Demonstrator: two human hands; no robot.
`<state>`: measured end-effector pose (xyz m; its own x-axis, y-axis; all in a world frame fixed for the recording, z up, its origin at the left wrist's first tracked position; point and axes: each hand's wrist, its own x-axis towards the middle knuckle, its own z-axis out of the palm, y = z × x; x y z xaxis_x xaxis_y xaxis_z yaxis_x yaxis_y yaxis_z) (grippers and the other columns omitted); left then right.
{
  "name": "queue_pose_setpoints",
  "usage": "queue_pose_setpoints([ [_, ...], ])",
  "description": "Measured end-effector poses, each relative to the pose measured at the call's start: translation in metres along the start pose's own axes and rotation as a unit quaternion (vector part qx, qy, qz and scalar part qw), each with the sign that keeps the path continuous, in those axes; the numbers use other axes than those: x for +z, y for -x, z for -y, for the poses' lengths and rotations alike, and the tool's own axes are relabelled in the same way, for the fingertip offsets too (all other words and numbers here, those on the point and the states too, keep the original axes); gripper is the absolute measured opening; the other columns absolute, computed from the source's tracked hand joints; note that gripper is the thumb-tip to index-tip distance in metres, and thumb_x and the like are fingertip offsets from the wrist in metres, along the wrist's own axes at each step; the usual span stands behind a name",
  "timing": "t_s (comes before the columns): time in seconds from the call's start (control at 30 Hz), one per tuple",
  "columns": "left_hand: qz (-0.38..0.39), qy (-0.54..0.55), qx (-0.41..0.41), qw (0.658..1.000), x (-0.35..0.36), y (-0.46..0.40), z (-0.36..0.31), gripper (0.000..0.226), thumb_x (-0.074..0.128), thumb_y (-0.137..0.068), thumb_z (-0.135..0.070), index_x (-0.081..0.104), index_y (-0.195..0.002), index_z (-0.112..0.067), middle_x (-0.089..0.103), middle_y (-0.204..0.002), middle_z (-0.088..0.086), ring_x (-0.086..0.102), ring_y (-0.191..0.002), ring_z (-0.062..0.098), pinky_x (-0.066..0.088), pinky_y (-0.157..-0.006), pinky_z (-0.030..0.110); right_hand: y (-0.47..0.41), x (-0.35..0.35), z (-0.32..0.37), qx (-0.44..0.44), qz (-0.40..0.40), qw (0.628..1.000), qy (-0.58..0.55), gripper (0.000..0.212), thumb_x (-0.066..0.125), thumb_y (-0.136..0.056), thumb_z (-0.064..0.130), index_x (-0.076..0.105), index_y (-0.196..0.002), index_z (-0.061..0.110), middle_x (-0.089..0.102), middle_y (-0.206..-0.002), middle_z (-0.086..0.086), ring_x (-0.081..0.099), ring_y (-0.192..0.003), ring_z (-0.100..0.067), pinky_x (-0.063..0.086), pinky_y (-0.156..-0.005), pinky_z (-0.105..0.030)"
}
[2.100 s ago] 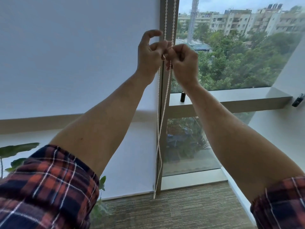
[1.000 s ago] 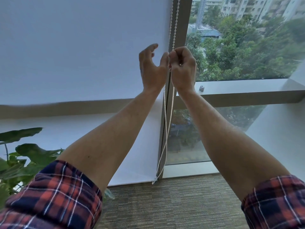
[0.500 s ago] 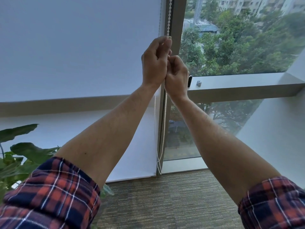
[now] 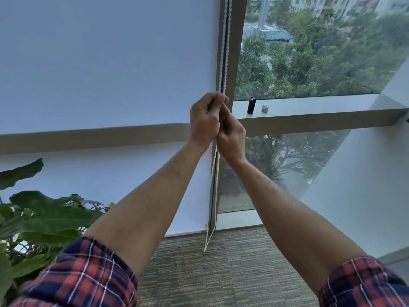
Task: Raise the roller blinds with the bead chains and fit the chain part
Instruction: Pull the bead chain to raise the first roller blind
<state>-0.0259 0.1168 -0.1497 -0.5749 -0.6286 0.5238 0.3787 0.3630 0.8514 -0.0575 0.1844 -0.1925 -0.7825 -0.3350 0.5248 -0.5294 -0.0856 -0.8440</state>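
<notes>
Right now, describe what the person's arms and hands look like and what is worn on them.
Both hands, left and right, are bare: no gloves, rings or watch show. The forearms are bare too. Plaid sleeves in red, navy and white are rolled up near the elbows, left sleeve and right sleeve.

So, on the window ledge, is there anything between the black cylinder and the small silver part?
No. In the head view the ledge is bare between the black cylinder and the small silver part; they stand apart.
</notes>
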Motion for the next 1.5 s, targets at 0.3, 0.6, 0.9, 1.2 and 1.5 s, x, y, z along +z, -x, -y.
queue_pose_setpoints([
  [0.3,0.018,0.033,-0.017,0.999,-0.011,0.005,0.003,0.017,0.056,-0.096,-0.014,0.068,-0.084,-0.011,0.063,-0.061,0.004,0.061,-0.058,0.027,0.055,-0.057,0.044,-0.021,-0.024,0.013,0.042,0.006,0.997,-0.057,0.025,0.056,-0.078,0.014,0.07,-0.062,0.0,0.065,-0.056,-0.017,0.061,-0.052,-0.025,0.054,-0.055,-0.047],
  [0.6,0.017,-0.007,-0.021,1.0,-0.01,0.009,-0.004,0.022,0.053,-0.098,-0.009,0.067,-0.082,-0.011,0.062,-0.06,0.004,0.059,-0.058,0.014,0.051,-0.063,0.021,-0.083,-0.006,0.089,-0.065,0.022,0.992,-0.11,0.023,0.048,-0.104,0.019,0.06,-0.085,0.016,0.058,-0.068,-0.008,0.054,-0.058,-0.019,0.049,-0.053,-0.037],
  [0.9,0.065,-0.031,-0.036,0.997,-0.01,0.024,0.001,0.028,0.048,-0.092,0.006,0.061,-0.07,-0.004,0.058,-0.058,0.004,0.053,-0.054,0.005,0.044,-0.055,0.016,-0.069,0.01,0.075,-0.056,0.006,0.996,-0.069,0.033,0.04,-0.106,0.025,0.046,-0.074,0.027,0.046,-0.065,0.006,0.039,-0.056,-0.014,0.037,-0.054,-0.037],
  [1.2,0.203,-0.069,0.018,0.977,-0.031,0.011,-0.005,0.014,0.061,-0.09,-0.005,0.074,-0.095,-0.003,0.071,-0.078,0.001,0.067,-0.071,-0.001,0.053,-0.07,0.018,-0.056,-0.008,0.053,-0.066,-0.015,0.998,-0.02,0.03,0.039,-0.106,0.021,0.047,-0.077,0.024,0.045,-0.067,0.006,0.042,-0.06,-0.011,0.038,-0.056,-0.036],
  [1.5,0.063,0.101,0.063,0.991,-0.005,-0.038,-0.095,0.028,0.04,-0.104,-0.019,0.06,-0.099,-0.001,0.058,-0.063,0.006,0.053,-0.054,0.021,0.044,-0.049,0.032,-0.013,-0.001,0.03,-0.061,0.01,0.998,0.028,0.029,0.041,-0.106,0.013,0.045,-0.077,0.018,0.041,-0.061,0.012,0.04,-0.055,-0.002,0.033,-0.056,-0.021],
])
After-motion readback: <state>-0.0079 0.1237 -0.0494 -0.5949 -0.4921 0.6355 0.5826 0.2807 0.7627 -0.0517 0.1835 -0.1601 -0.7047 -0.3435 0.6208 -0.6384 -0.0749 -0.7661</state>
